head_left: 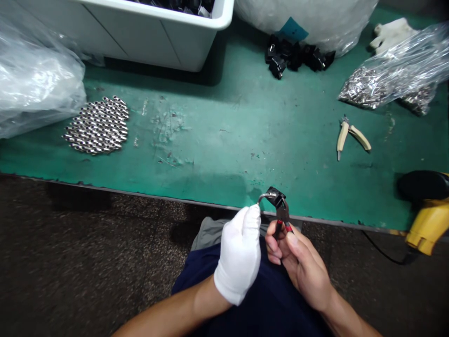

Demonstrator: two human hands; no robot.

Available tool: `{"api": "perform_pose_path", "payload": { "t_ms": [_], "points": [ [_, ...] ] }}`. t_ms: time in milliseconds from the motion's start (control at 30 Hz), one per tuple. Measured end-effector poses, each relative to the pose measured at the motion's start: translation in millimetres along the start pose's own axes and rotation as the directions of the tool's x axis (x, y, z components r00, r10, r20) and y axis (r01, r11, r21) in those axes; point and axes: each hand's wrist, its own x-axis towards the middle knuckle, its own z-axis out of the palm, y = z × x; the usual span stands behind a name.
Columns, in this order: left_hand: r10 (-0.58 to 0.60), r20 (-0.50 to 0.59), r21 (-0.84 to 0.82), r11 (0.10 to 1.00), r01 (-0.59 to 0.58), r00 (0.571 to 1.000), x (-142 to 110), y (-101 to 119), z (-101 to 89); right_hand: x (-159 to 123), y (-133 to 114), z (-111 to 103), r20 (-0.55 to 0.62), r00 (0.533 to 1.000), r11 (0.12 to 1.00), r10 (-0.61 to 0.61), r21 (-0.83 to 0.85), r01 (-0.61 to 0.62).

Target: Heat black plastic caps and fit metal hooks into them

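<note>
My left hand (239, 252), in a white glove, is closed on a small bent metal rod (264, 196) just in front of the green table's near edge. My right hand (298, 262) is bare and closed on red-handled pliers (282, 215). The plier jaws meet a small black plastic part (274, 194) that sits on the end of the metal rod. Both hands are held over my lap, close together.
On the green table (224, 140) lie a pile of metal tubes (98, 125), cream-handled pliers (347, 135), black plastic parts (298, 57), a bag of metal pieces (389, 84), a white bin (150, 28), plastic bags and a white glove (391, 32). A yellow tool (426, 220) rests at right.
</note>
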Motion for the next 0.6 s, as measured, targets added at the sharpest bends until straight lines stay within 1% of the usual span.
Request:
{"api": "perform_pose_path", "payload": {
  "t_ms": [200,267,333,400,467,600],
  "points": [
    [-0.039,-0.004,-0.072,0.997,0.038,0.999,1.8,8.2,3.0,1.5,2.0,0.1,-0.012,1.0,1.0,-0.006,0.005,0.006],
    [-0.121,0.039,-0.124,0.984,0.125,0.992,0.0,12.3,5.8,1.7,3.6,1.6,-0.013,1.0,1.0,-0.01,0.019,0.011],
    [-0.238,0.105,-0.197,0.947,0.255,0.966,-3.5,15.2,9.5,2.0,5.2,4.6,-0.012,1.0,0.999,-0.021,0.039,0.021],
    [-0.302,0.142,-0.243,0.912,0.329,0.943,-7.1,17.0,12.5,2.2,6.1,8.1,-0.012,0.999,0.998,-0.043,0.041,0.044],
    [-0.293,0.144,-0.251,0.913,0.321,0.945,-9.2,18.2,13.9,2.2,5.8,10.6,-0.016,0.998,0.998,-0.064,0.026,0.064],
    [-0.226,0.145,-0.25,0.934,0.257,0.963,-7.5,18.5,10.7,2.4,2.6,8.3,-0.001,0.998,0.998,-0.062,0.005,0.062]
  ]
}}
